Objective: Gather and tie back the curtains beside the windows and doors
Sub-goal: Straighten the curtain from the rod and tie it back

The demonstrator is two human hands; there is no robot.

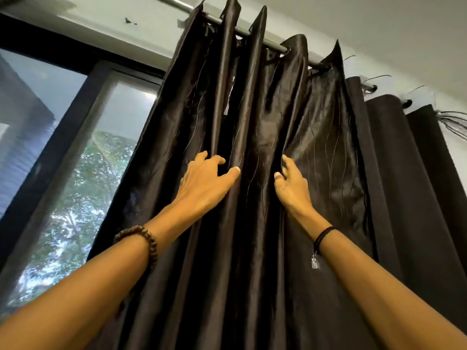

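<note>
- Fingers (202, 157) of L hand (207, 180) curled, clawing into a pleat of shiny curtain (252, 122), thumb pressed on next fold.
- R hand (292, 184) w/ fingers tucked into a fold, thumb pinching it.
- Hangs bunched from rod (276, 46) at 12, fills centre.
- Matte curtain (404, 173) at 3, window (101, 160) at 9.
- Bead bracelet (141, 236) on L wrist, black band (324, 234) on R.

Dark brown cloth curtain (252, 109): glossy, satin-like, with fine crinkle lines. Black cloth curtain (404, 160) to its right: matt, plain weave. Grey curtain rod (177, 4): smooth metal, dull sheen. Brown beaded bracelet (131, 230): wood-like, matt. Black cord wristband (324, 234): matt.
</note>
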